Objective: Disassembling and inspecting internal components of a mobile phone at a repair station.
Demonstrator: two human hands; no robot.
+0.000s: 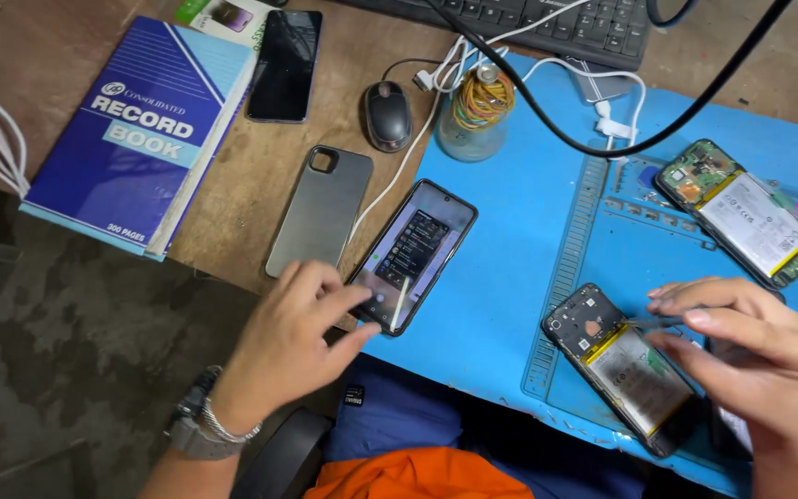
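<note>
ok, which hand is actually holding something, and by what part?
The right hand pinches thin tweezers near their back end, tips over the opened phone. The left hand holds nothing; its fingers touch the lit phone.

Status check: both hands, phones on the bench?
Left hand touching lit phone screen. Right hand holds tweezers over opened phone. Nothing in the way.

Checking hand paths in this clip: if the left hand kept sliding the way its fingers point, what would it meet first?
The left hand points up-right, its fingertips already at the lit black smartphone. Further along that line stands the clear glass jar of rubber bands, probably next, though depth is uncertain.
</note>
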